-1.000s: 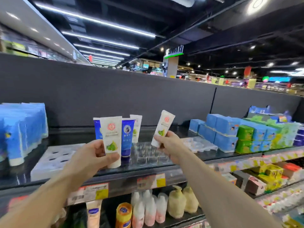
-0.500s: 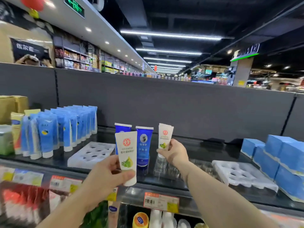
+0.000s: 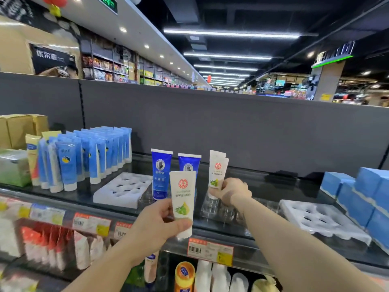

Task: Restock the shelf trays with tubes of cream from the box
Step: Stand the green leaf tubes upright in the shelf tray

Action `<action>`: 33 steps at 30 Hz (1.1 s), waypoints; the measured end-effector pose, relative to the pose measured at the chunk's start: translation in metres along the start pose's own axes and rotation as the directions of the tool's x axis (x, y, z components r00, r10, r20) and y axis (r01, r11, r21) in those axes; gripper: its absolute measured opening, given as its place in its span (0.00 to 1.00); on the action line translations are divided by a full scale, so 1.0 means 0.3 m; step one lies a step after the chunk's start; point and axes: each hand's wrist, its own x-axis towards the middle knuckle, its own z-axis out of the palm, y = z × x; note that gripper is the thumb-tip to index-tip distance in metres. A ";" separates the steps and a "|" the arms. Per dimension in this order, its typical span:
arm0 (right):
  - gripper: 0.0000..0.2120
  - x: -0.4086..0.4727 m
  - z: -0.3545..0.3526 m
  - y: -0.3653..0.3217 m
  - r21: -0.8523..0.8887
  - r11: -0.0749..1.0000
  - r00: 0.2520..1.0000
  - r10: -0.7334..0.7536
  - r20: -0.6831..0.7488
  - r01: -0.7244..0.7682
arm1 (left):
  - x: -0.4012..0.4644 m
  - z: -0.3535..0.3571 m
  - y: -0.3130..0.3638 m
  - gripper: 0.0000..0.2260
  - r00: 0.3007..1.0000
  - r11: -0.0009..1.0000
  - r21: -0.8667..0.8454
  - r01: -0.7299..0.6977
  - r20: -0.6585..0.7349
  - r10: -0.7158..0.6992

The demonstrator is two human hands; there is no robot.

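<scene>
- The white cream tube (image 3: 216,175) in the right hand (image 3: 231,193) is cap-down over the clear tray (image 3: 221,209) on the top shelf (image 3: 273,186), with another white tube (image 3: 215,154) peeking out right behind it. Fingers are curled round its lower half, so you can't see the cap or the socket it's headed for. That's the risky bit imo: seating it blind, it could land on the ridge between sockets and flop over.
- If it tips backwards it'd probably knock the one behind it too, domino style.
- The clear tray looks flimsy, and I can't tell if anything holds it down. Push too hard and it could skid along the shelf.
- Left hand (image 3: 155,226) pinches a second white tube (image 3: 182,199) near its cap, thumb in front, held up ahead of the shelf edge. It's only held at the bottom end, so it could swing or slip while attention is on the other side.
- That held tube also sits right in front of the two dark blue tubes (image 3: 161,173), blocking the view of them. A careless move forward could bump them.
- White foam trays (image 3: 124,189) either side have open holes, so grabbing the wrong tray for this product is possible.
- The box isn't in view, so no idea how many are left.
</scene>
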 end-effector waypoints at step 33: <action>0.13 -0.018 -0.123 0.121 0.307 0.916 0.966 -0.252 -0.064 0.259 | 0.155 0.279 0.069 0.23 0.946 0.653 0.689 -0.315 0.286 0.155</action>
